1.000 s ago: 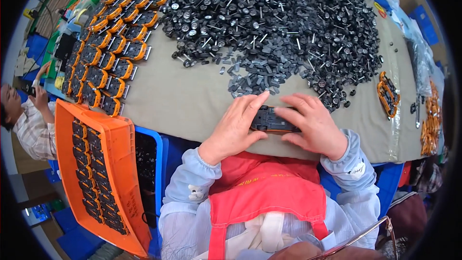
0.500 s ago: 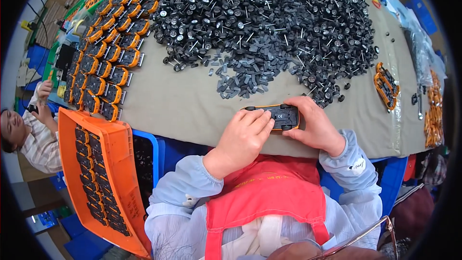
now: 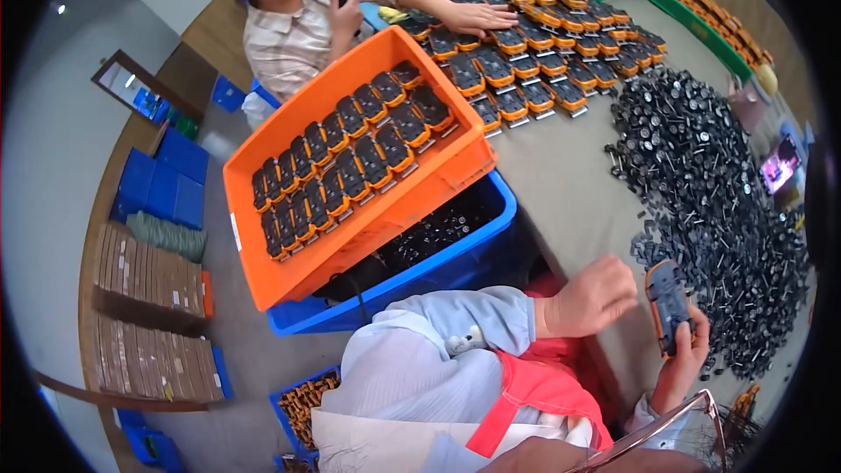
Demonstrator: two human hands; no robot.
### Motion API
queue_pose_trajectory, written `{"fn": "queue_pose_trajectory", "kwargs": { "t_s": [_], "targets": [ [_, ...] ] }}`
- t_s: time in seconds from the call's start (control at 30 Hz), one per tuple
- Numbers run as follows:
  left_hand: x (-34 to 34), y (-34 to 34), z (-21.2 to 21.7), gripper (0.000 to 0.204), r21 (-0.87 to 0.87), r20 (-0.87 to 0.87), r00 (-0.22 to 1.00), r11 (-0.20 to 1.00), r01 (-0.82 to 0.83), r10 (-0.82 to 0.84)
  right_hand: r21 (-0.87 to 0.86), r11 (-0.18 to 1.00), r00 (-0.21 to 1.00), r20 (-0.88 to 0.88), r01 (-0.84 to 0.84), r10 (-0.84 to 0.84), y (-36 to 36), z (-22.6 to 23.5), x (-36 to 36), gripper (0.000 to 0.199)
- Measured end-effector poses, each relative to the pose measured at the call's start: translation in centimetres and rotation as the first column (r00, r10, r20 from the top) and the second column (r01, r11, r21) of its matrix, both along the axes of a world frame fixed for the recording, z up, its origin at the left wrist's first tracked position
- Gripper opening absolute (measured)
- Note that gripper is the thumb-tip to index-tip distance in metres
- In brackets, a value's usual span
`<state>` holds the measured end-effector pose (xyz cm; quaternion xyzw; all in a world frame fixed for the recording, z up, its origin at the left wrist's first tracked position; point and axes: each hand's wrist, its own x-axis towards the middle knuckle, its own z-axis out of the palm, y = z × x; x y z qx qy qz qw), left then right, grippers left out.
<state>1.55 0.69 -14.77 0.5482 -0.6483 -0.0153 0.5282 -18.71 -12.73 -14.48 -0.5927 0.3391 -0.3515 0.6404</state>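
orange crates (image 3: 263, 236): 1, you see
blue bins (image 3: 477, 254): 1 under it
your handheld orange-black units (image 3: 668, 302): 1
loose black parts (image 3: 710, 193): too many to count

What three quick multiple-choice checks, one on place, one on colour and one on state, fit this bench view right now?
1. Where does the orange tray sit?
A. Tilted on top of the blue bin
B. Flat on the floor
C. On the heap of black parts

2. What colour is the rim of the part in the right hand?
A. Green
B. Orange
C. White

3. What is the left hand doing?
A. Gripping the tray
B. Holding a tool
C. Resting loosely closed on the table, beside the part

Answers:
1 A, since the tray leans across the bin's rim.
2 B, since an orange edge frames the dark body.
3 C, since it lies on the cloth with nothing seen in it.
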Motion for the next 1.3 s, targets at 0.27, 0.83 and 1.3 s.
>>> {"fn": "queue_pose_trajectory", "kwargs": {
  "t_s": [0.27, 0.83, 1.3],
  "targets": [
    [4.0, 6.2, 6.7, 0.042, 0.113, -0.935, 0.354, 0.964, 0.242, 0.020, -0.554, 0.760, 0.917, -0.014, -0.339, 0.399, 6.0, 6.1, 9.4, 0.029],
    [29.6, 17.3, 4.6, 0.038, 0.883, -0.156, 0.742, 0.428, -0.192, 0.653, -0.344, 0.905, 0.921, -0.371, -0.252, 0.115, -2.7, -6.0, 4.6, 0.014],
    [33.1, 19.5, -4.7, 0.034, 0.712, -0.074, 0.875, 0.640, -0.289, 0.478, -0.569, 0.763, 0.878, -0.479, -0.308, -0.003, 0.3, -0.9, 7.0, 0.009]
  ]
}}
